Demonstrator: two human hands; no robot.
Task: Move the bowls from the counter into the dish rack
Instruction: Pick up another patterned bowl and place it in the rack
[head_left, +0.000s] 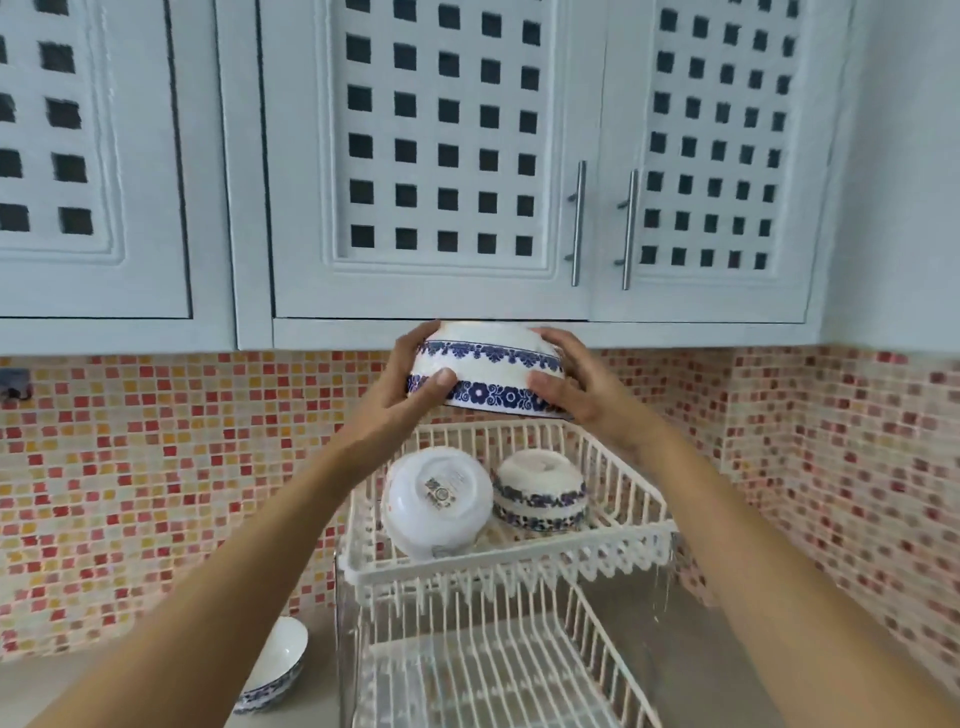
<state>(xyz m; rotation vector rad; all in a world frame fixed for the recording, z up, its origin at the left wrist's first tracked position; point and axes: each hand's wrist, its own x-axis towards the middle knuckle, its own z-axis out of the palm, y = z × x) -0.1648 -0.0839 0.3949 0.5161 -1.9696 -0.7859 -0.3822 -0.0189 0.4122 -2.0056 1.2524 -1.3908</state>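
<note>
Glossy ceramic bowl (488, 371), white plastic rack (519, 558), mosaic tile splashback (156, 467), brushed-metal handles (578, 223)

A single head-worn wide-angle camera looks forward and slightly down, close to a kitchen wall. Cabinet doors (441, 156) fill the upper half of the frame, a mosaic backsplash (156, 467) crosses the middle, and the two-tier dish rack (511, 558) sits lower centre, near the lens. Both forearms enter from the bottom corners. The bench (47, 686) shows only at lower left.
</note>
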